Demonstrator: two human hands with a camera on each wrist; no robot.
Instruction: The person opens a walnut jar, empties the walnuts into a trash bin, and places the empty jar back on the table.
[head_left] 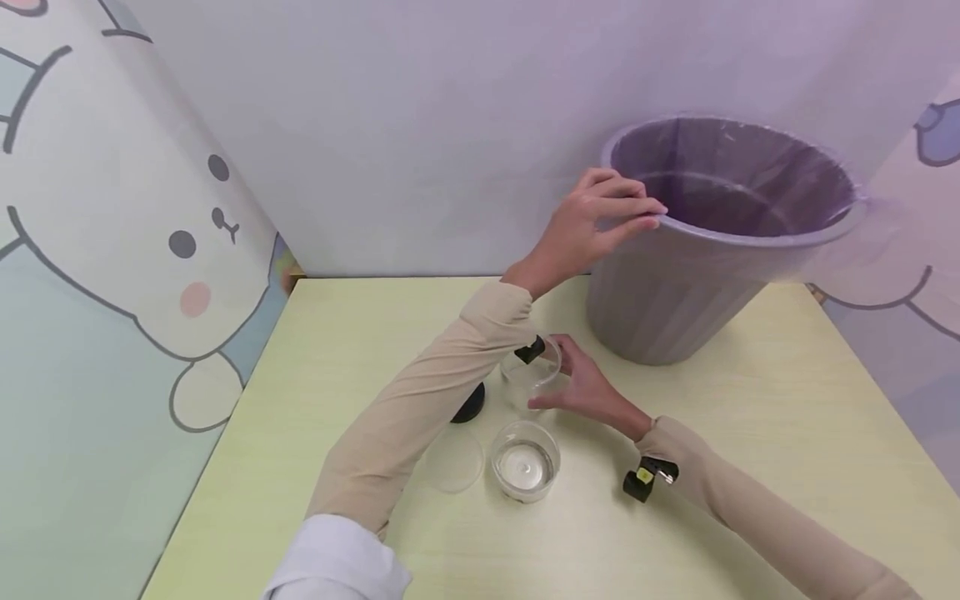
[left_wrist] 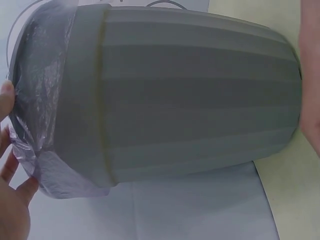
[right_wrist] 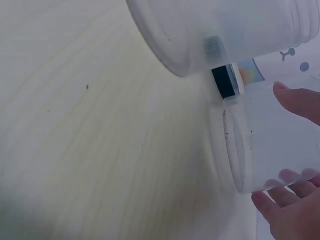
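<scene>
My left hand (head_left: 577, 221) grips the near-left rim of a grey trash bin (head_left: 667, 300), at the edge of its thin clear plastic liner (left_wrist: 42, 75). The left wrist view shows the thumb and fingertips on the liner at the rim. My right hand (head_left: 588, 387) curls round a clear plastic jar (right_wrist: 285, 135), thumb on one side and fingers on the other, its base close to the table. The left sleeve overlaps part of this jar in the head view. Nearer the body stands a second open clear jar (head_left: 527, 467).
The pale yellow table (head_left: 750, 400) meets a wall (head_left: 412, 150) at the back. A clear round disc (head_left: 455, 460) lies left of the second jar. Behind it is a black round object (head_left: 471, 406), partly hidden by the left sleeve. My left forearm crosses above these things.
</scene>
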